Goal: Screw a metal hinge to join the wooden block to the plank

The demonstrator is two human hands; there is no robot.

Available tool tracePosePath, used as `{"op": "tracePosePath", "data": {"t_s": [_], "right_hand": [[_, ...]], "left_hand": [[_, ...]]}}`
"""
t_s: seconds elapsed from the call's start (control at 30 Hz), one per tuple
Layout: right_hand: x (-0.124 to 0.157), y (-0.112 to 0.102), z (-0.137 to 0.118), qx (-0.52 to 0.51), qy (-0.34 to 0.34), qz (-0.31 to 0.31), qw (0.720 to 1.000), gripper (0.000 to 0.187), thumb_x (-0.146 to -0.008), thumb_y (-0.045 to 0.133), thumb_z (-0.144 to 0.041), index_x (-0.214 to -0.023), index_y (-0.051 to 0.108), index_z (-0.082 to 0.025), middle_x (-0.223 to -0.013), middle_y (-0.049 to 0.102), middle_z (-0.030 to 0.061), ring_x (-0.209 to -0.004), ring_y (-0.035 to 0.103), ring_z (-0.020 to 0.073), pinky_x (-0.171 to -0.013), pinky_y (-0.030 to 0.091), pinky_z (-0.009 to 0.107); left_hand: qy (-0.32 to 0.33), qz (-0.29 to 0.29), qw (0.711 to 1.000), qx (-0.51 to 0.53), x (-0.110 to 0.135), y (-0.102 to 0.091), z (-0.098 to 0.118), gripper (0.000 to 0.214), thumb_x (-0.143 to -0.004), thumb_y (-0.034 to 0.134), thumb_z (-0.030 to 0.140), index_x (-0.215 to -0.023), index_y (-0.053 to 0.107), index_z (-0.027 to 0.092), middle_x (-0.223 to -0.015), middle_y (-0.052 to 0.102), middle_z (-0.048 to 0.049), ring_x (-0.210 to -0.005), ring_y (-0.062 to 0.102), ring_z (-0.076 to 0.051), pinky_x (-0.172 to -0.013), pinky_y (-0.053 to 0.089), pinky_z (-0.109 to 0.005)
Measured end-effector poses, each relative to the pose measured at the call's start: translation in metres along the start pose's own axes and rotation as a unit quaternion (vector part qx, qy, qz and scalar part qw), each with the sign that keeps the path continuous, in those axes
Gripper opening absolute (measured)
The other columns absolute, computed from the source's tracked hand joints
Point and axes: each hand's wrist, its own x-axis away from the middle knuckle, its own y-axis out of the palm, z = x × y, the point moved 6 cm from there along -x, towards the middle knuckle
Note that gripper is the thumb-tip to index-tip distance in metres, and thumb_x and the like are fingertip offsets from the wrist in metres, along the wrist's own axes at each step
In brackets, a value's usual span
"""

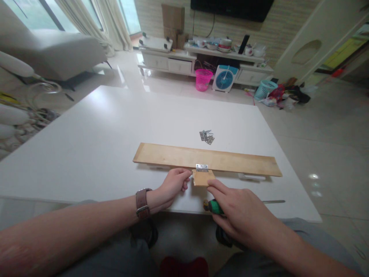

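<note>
A long wooden board (173,154) lies across the white table, raised slightly on white supports. A metal hinge (202,167) joins its near edge to a small wooden piece (202,178). The fingers of my left hand (175,184) are closed in a pinch at the left edge of the small piece; the exact contact is partly hidden. My right hand (240,209) is wrapped around a screwdriver with a green and black handle (215,207), its shaft (273,201) pointing right. The right thumb and forefinger also touch the small piece's right corner.
Several loose hinges (210,139) and screws (208,132) lie beyond the board on the white table (115,119). Across the floor stand a pink basket (203,80), a blue fan (225,79) and a low cabinet (155,61). A sofa (66,54) is at left.
</note>
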Motion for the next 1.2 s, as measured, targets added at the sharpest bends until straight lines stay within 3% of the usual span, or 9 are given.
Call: {"op": "tracePosePath", "data": {"t_s": [0.7, 1.2], "right_hand": [[-0.0006, 0.0003, 0.001, -0.004, -0.003, 0.026, 1.0, 0.016, -0.091, 0.054, -0.025, -0.106, 0.059, -0.021, -0.12, 0.068, 0.0069, -0.074, 0.071, 0.0212, -0.054, 0.032, 0.034], [0.0002, 0.0003, 0.0003, 0.002, -0.001, 0.009, 1.0, 0.016, -0.093, 0.053, -0.025, -0.108, 0.059, -0.02, -0.121, 0.068, 0.0081, -0.079, 0.073, 0.0233, -0.056, 0.039, 0.034]], "left_hand": [[-0.006, -0.002, 1.0, -0.001, -0.0024, -0.0002, -0.0033, 0.021, -0.074, 0.064, 0.034, -0.067, 0.055, 0.017, -0.058, 0.049, 0.0037, -0.047, 0.041, -0.008, -0.046, 0.03, -0.023], [-0.003, 0.008, 1.0, 0.008, 0.0017, 0.0012, -0.0026, 0.023, -0.073, 0.065, 0.037, -0.068, 0.056, 0.017, -0.057, 0.049, 0.0039, -0.047, 0.04, -0.008, -0.045, 0.029, -0.023]]}}
